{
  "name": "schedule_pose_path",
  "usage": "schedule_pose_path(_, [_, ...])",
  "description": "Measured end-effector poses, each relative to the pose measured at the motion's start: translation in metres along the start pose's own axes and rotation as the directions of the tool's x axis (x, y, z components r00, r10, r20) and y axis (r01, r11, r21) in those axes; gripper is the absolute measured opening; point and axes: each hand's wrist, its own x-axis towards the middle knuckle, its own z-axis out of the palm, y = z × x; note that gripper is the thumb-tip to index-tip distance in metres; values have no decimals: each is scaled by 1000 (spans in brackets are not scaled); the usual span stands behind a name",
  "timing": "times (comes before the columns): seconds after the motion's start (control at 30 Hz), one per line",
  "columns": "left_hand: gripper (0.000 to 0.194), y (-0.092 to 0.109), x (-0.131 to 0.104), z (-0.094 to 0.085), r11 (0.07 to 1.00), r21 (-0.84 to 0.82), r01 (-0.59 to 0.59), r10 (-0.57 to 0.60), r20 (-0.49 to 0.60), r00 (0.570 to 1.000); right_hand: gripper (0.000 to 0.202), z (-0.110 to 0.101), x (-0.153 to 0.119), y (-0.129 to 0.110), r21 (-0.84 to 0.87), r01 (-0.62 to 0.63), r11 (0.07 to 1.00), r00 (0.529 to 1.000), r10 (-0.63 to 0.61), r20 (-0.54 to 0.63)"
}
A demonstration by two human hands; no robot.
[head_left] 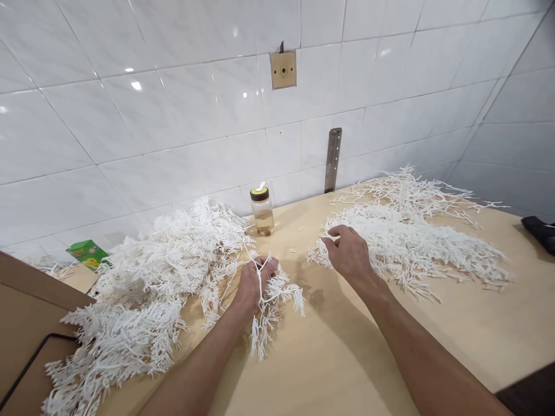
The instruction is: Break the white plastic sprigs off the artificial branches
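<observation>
My left hand (pixel 255 283) is closed on a white branched sprig (pixel 271 297) whose feathery ends hang over the table in the middle. Left of it lies a large heap of similar white sprigs (pixel 173 260). My right hand (pixel 349 251) is at the near left edge of a second white pile (pixel 416 242); its thumb and index finger are curled toward each other by some white tips. Whether those fingers hold a small piece is too small to tell.
A lidded jar of liquid (pixel 263 216) stands behind my left hand. A metal strip (pixel 333 160) leans on the tiled wall. At the left are a green packet (pixel 87 254) and a brown box (pixel 39 312); a black object (pixel 540 231) lies far right.
</observation>
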Motion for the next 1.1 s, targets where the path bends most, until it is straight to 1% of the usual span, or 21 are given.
schedule_pose_path(0.03, [37,-1,1,1,1000,-15,-1,1,3,1000,12,0,-3,-4,67,26,997,999,-29,46])
schedule_pose_path(0.07, [37,-2,1,1,1000,-19,-14,14,-2,1000,16,1,-8,-12,142,47,989,991,-64,120])
schedule_pose_path(0.1, [37,-1,1,2,1000,-12,-26,26,-11,1000,22,2,-14,-21,218,50,975,970,-100,220])
schedule_pose_path(0.13, [36,0,1,3,999,0,-34,34,-24,999,27,4,-21,-32,284,41,958,935,-136,326])
schedule_pose_path(0.17, [36,1,0,4,999,12,-37,38,-38,999,28,6,-29,-42,322,41,946,901,-174,397])
schedule_pose_path(0.23, [36,5,-1,5,998,38,-43,45,-64,997,28,11,-41,-57,336,45,941,872,-201,446])
schedule_pose_path(0.33, [37,11,-4,8,995,76,-67,71,-54,996,22,17,-49,-64,311,37,950,854,-192,483])
schedule_pose_path(0.43, [38,15,-7,10,994,88,-60,62,-19,998,18,21,-48,-59,266,33,963,841,-170,514])
schedule_pose_path(0.53, [38,17,-9,11,993,106,-56,57,-8,998,19,21,-46,-56,237,62,970,845,-178,505])
schedule_pose_path(0.63, [37,15,-9,10,980,166,-106,107,4,994,19,19,-47,-59,227,89,970,843,-195,502])
schedule_pose_path(0.73, [35,6,-5,8,967,200,-155,160,-7,987,21,19,-50,-64,226,89,970,838,-196,510])
schedule_pose_path(0.77, [33,3,-4,8,963,212,-169,177,-18,984,21,19,-51,-66,222,62,973,841,-171,514])
schedule_pose_path(0.83, [27,-4,-4,6,935,274,-225,249,-54,967,20,23,-51,-66,225,-49,973,837,-83,541])
schedule_pose_path(0.87, [23,-6,-5,6,907,322,-271,308,-70,949,19,25,-50,-65,234,-117,965,828,-35,560])
schedule_pose_path(0.93, [17,-6,-9,6,839,400,-370,433,-77,898,19,29,-47,-61,250,-231,940,810,44,585])
schedule_pose_path(0.97, [15,-4,-11,7,815,410,-410,478,-73,876,19,31,-45,-58,253,-265,931,809,71,584])
schedule_pose_path(1.0, [15,-2,-14,8,812,393,-431,492,-64,868,20,32,-43,-54,247,-285,926,816,98,570])
schedule_pose_path(1.03, [17,1,-15,9,832,351,-429,476,-56,878,20,33,-41,-50,233,-298,926,826,127,549])
schedule_pose_path(1.07, [19,5,-17,11,869,294,-399,430,-49,901,19,32,-38,-46,222,-302,927,837,146,528])
schedule_pose_path(1.1, [23,8,-17,11,911,231,-343,362,-43,931,18,31,-35,-42,218,-293,931,851,150,503])
